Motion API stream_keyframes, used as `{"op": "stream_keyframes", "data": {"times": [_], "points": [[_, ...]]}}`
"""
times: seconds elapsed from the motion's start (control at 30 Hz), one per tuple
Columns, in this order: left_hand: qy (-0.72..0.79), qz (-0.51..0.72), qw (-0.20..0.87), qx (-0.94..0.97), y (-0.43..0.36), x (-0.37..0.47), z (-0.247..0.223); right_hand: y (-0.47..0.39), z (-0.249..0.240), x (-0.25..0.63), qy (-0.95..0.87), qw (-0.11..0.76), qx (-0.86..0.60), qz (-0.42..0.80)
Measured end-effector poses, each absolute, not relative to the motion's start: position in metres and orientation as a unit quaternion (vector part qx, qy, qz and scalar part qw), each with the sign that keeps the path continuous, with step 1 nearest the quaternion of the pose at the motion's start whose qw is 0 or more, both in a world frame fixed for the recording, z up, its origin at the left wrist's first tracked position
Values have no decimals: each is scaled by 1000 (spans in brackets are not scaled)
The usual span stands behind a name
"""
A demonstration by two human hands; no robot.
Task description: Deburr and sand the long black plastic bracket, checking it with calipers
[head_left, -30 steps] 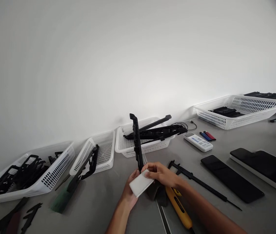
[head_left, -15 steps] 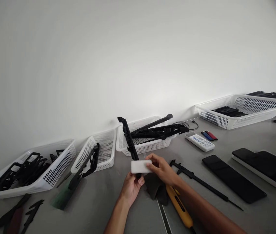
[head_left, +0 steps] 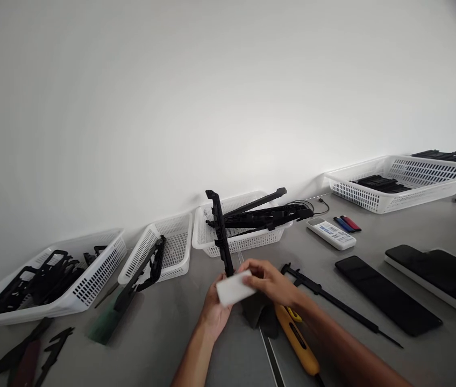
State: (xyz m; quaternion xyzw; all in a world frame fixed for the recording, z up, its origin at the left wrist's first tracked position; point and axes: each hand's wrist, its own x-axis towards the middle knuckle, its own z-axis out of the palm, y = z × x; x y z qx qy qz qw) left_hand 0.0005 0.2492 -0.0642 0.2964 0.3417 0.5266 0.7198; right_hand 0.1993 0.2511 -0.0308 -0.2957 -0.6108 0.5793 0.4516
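Hands: we count two, left hand (head_left: 214,312) and right hand (head_left: 269,282).
White block (head_left: 234,288): one.
Long black part (head_left: 220,231), held: one.
White baskets (head_left: 177,224): four.
Black parts (head_left: 52,277) in baskets: several; overlap defeats our tally.
Yellow-handled tool (head_left: 298,341): one.
Caliper (head_left: 330,295), right of hands: one.
Labelled white device (head_left: 332,234): one.
Small blue piece (head_left: 343,224): one.
Small red piece (head_left: 350,223): one.
Flat black slab (head_left: 388,295): one.
White-edged black slab (head_left: 446,277): at least one.

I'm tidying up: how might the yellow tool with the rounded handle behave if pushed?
The yellow tool looks stiff, its handle thick and straight. Its rounded sides might let it roll, though the black cord at its end could drag.
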Motion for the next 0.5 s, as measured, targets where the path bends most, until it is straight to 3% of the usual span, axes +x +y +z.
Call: {"op": "stream_keyframes", "data": {"times": [0.07,0.4,0.5], "points": [[364,522,718,284,248,1,-62,250,-31,198,-627,410,-279,600],[328,554,708,290,250,2,-64,252,-34,192,-579,519,-341,529],[336,546,710,290,251,1,-67,253,-35,191,-609,487,-317,540]]}}
